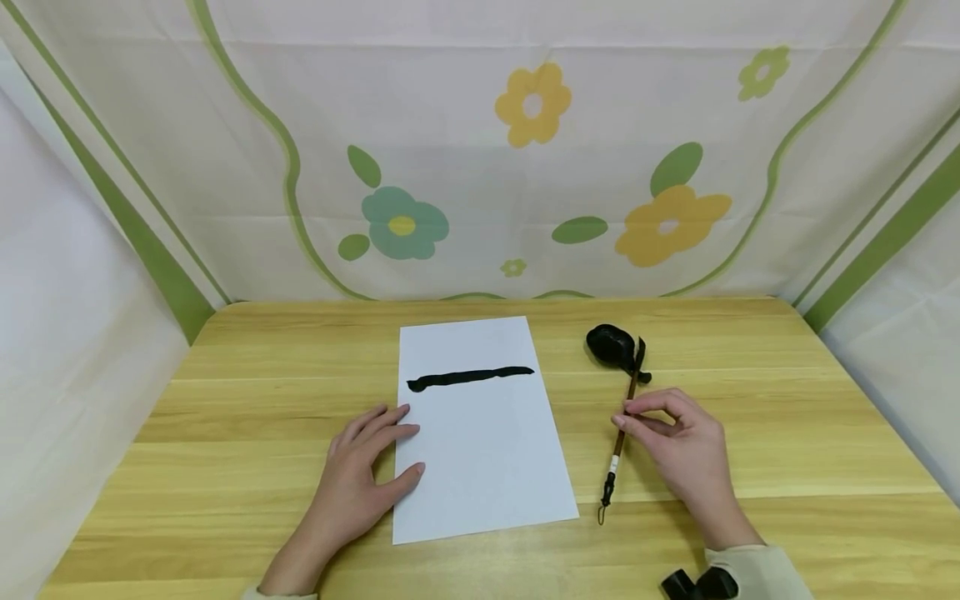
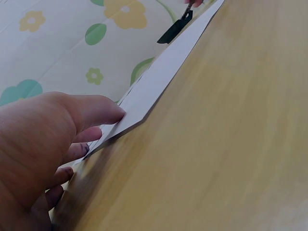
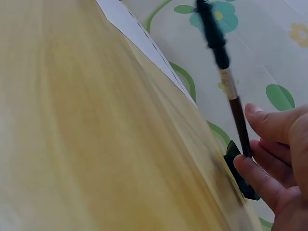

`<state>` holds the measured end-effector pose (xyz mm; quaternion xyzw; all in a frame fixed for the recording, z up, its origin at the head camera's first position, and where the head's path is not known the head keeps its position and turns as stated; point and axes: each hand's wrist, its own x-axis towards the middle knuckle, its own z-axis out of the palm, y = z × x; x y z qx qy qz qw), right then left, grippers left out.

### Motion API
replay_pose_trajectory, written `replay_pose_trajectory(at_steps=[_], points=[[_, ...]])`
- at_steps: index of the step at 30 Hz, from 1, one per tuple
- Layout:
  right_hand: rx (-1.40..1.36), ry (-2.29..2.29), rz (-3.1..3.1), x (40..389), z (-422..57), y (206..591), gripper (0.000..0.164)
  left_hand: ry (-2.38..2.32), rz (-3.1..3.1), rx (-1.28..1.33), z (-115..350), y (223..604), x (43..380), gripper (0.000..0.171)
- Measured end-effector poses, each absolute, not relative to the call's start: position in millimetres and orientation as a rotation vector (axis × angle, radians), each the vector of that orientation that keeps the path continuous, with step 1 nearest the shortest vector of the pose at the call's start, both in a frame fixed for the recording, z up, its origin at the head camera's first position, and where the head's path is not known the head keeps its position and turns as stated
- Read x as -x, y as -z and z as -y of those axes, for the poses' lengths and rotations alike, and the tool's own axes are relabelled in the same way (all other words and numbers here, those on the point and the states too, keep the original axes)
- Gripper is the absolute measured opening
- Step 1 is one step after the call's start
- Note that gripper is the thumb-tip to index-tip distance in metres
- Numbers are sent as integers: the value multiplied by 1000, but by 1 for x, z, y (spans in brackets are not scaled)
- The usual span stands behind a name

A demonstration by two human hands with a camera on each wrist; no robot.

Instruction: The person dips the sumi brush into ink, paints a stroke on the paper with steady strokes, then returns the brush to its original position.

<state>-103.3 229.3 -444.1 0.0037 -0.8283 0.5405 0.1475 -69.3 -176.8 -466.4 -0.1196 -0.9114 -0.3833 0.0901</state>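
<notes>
A sheet of white paper (image 1: 480,467) lies on the wooden table, with one thick black ink stroke (image 1: 472,379) across its upper part. My left hand (image 1: 363,479) rests at the paper's left edge, fingers spread and fingertips on the sheet. To the right of the paper, my right hand (image 1: 686,446) pinches the brown handle of a writing brush (image 1: 620,442) between thumb and fingers. The brush's black tip points away from me and overlaps the edge of a black inkstone (image 1: 610,345); its looped end points towards me. In the right wrist view the brush (image 3: 237,113) slants upward from the fingers.
A white cloth (image 1: 465,167) printed with flowers and leaves hangs behind the wooden table (image 1: 247,417), and more white cloth stands at both sides. Near the right sleeve (image 1: 757,571), a black device (image 1: 701,583) shows at the bottom edge.
</notes>
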Motion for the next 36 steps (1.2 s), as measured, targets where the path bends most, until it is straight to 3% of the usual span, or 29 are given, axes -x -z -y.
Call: replay_pose_trajectory(at_steps=[31, 36], points=[[71, -1575, 2448, 100, -239, 455, 13, 1043, 2741, 389, 174, 470, 68, 45], [77, -1559, 2450, 98, -235, 451, 12, 1063, 2763, 368, 172, 469, 67, 36]])
